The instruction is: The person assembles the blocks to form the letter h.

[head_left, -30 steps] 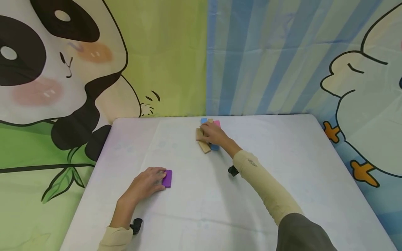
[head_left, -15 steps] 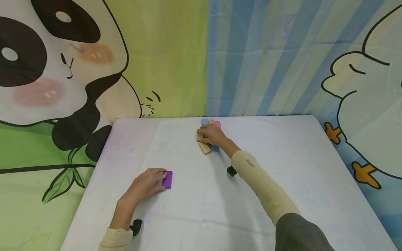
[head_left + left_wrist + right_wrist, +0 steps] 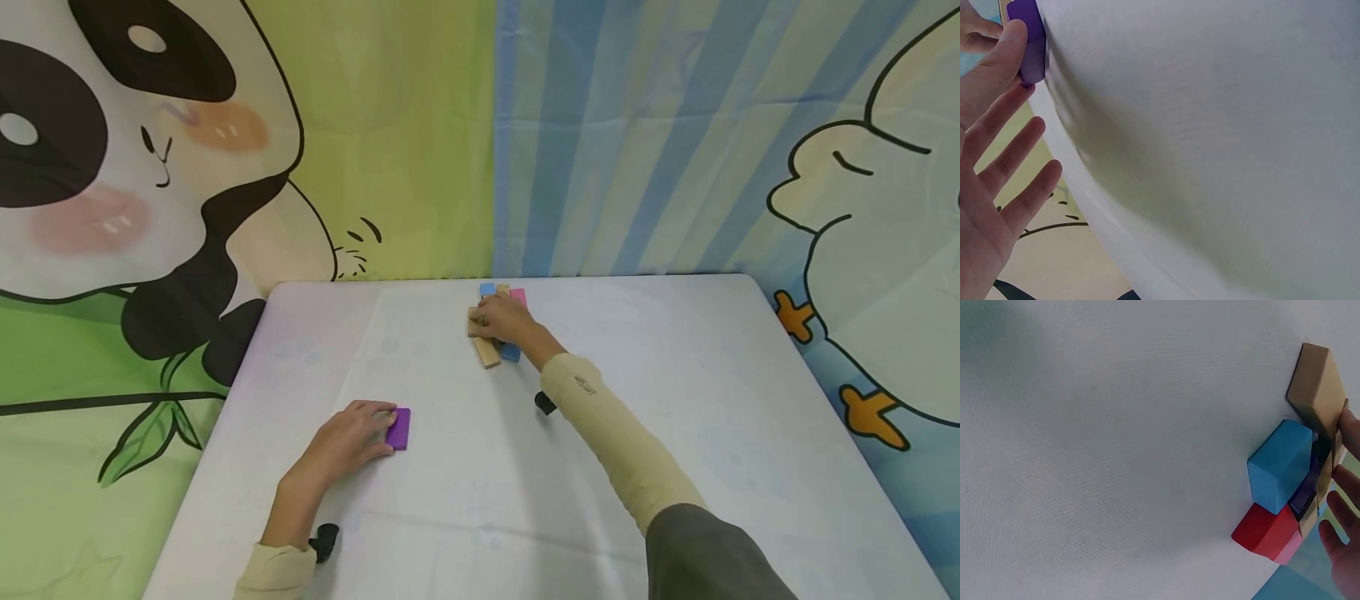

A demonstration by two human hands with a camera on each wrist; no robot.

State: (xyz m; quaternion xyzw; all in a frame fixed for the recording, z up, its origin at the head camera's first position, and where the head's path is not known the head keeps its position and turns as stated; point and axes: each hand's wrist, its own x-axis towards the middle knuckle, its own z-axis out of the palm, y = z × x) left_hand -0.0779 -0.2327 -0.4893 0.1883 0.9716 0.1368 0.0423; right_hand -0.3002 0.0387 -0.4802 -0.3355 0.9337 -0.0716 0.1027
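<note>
My left hand (image 3: 347,440) pinches a purple block (image 3: 399,429) between thumb and index finger, low over the white tabletop; the left wrist view shows the thumb on the near face of the purple block (image 3: 1034,50) and the other fingers spread. My right hand (image 3: 507,321) is at a cluster of blocks near the far edge, its thumb and fingertips gripping a wooden block (image 3: 473,322). Beneath and beside it lie another wooden block (image 3: 1315,387), a blue block (image 3: 1280,465) and a red block (image 3: 1263,531). The hand hides part of the cluster.
Behind the right hand, a light blue block (image 3: 487,289) and a pink block (image 3: 518,294) show at the back of the cluster. The white table (image 3: 637,375) ends just beyond them, against a printed cloth backdrop (image 3: 405,133).
The right hand stays at the cluster while its forearm shifts slightly left. The left hand and the purple block keep their place.
</note>
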